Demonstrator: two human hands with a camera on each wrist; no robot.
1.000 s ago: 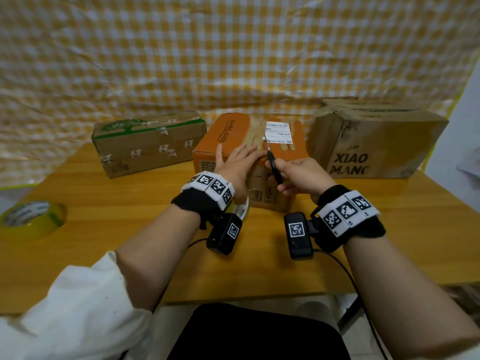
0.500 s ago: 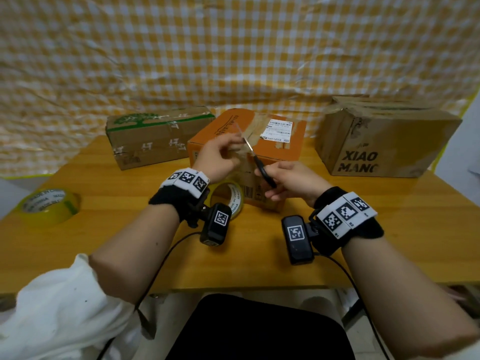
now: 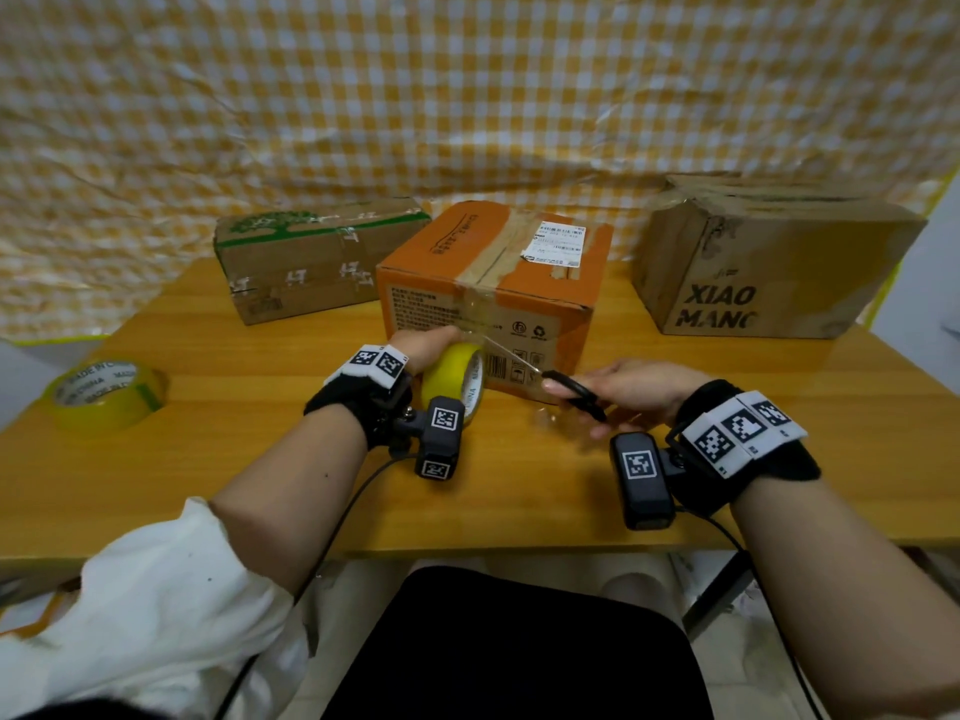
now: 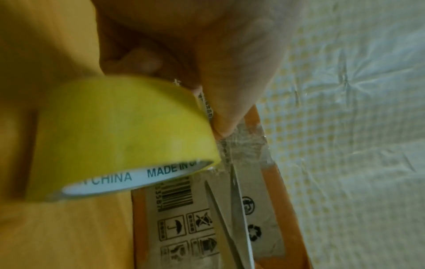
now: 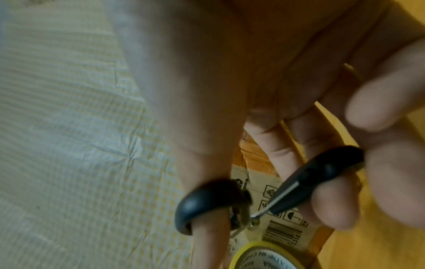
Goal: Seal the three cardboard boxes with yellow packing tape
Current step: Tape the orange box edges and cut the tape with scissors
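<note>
Here, left hand: curled round the yellow tape roll, which stands on edge on the table just in front of the orange box; the thumb presses at the roll's rim.
Right hand: thumb and fingers pass through the black loops of the scissors, palm turned inward, wrist raised above the table.
Scissors blades: parted, pointing left toward the roll across the box's front face.
Tape strip: a clear, glossy length runs from the roll up the box front; its edges are hard to trace.
Orange box: centre of the table, flaps closed, tape along its top seam, white label on top.
Green-printed box: rear left, lying flat.
Brown box: rear right, cut off partly by the frame's curve.
Second tape roll: lying flat near the left table edge.
Hidden: left fingertips behind the roll; blade tips blurred in the head view.
Backdrop: a creased yellow checked sheet.
</note>
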